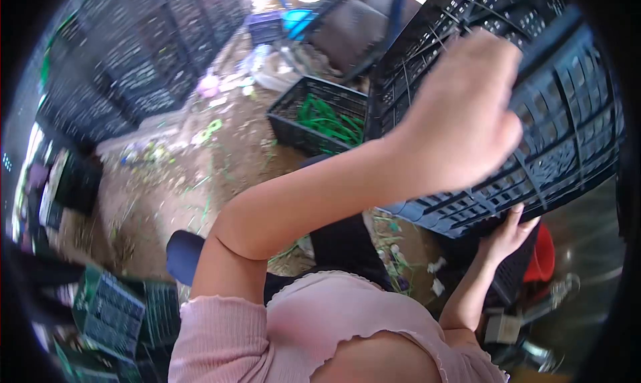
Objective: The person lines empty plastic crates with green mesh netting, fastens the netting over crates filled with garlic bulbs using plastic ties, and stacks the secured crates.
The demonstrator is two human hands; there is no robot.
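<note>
A large black plastic crate (561, 116) is tilted up at the right, close to the camera. My left hand (461, 116) is raised in front of it, its fingers bent over toward the crate's upper rim. Motion blur and the back of the hand hide what the fingertips hold, if anything. Low at the crate's bottom edge is my right hand (511, 236), its fingers wrapped under that edge. Beyond, on the ground, a smaller black crate (284, 126) holds green stems (327, 119).
Stacked dark crates (147, 49) rise at the upper left. Green crates (117, 313) lie at the lower left. A red bucket (542, 253) stands at the right beside a dark crate. A dark chair (350, 29) is at the top. Plant scraps litter the dirt floor (153, 209).
</note>
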